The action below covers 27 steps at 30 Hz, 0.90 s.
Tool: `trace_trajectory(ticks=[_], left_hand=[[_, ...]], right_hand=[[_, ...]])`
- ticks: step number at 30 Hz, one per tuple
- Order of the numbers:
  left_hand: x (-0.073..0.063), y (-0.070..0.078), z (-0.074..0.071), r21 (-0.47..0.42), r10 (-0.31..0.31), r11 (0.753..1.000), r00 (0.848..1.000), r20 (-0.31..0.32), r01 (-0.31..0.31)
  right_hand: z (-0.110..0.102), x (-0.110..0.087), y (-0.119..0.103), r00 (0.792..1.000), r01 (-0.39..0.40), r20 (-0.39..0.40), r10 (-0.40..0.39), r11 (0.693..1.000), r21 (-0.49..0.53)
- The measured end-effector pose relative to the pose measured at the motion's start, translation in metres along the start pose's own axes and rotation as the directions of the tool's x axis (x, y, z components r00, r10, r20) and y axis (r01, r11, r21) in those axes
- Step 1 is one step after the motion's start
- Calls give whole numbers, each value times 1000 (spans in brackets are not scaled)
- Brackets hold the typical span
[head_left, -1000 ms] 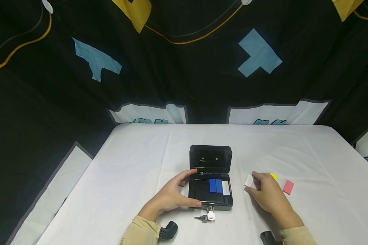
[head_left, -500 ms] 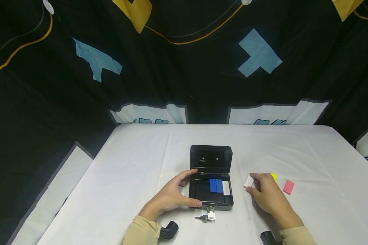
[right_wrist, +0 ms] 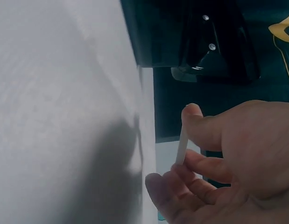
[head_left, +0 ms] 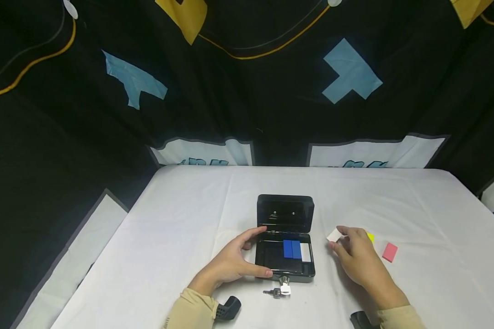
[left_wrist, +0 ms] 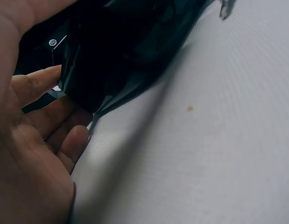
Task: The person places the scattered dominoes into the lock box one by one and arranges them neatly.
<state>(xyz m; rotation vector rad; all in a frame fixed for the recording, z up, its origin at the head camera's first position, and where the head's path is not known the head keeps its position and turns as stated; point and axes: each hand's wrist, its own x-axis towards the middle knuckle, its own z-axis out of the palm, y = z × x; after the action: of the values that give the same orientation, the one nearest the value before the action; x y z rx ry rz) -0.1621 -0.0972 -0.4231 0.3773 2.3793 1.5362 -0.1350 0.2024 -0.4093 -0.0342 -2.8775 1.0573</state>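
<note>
Seeing, head view: open black box well in from far edge of desk; left hand spread against its left side, thumb at front rim. Right hand pinching white block, right of box; pink block nearer desk's right edge. Left wrist: fingers touching box corner. Right wrist: thumb and fingertips on white block, edge-on, raised off desk.

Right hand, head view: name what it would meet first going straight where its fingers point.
Probably the open black box, at its right side near the raised lid; no object shows between it and the white block that the right hand pinches. Height is unclear, so the hand might pass above.
</note>
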Motion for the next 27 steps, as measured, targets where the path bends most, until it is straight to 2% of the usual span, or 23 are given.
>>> trace_trajectory(ticks=[4,10,18,21,27], left_hand=[[0,-1,0,0,1,1000,1000,2,-1],[0,-1,0,17,-1,1000,1000,-2,1],[3,1,0,10,-4,1000,1000,15,4],[4,1,0,8,-9,1000,1000,16,9],[2,0,-3,9,1,1000,1000,20,-1]], right_hand=[[-2,-2,-4,999,30,-29,-29,999,39],[-5,-5,-13,990,130,-71,-124,986,100],[-3,-10,-37,971,229,-87,-224,972,59],[1,-10,-50,965,259,-49,-258,966,19],[20,-7,-76,945,314,113,-308,949,-35]])
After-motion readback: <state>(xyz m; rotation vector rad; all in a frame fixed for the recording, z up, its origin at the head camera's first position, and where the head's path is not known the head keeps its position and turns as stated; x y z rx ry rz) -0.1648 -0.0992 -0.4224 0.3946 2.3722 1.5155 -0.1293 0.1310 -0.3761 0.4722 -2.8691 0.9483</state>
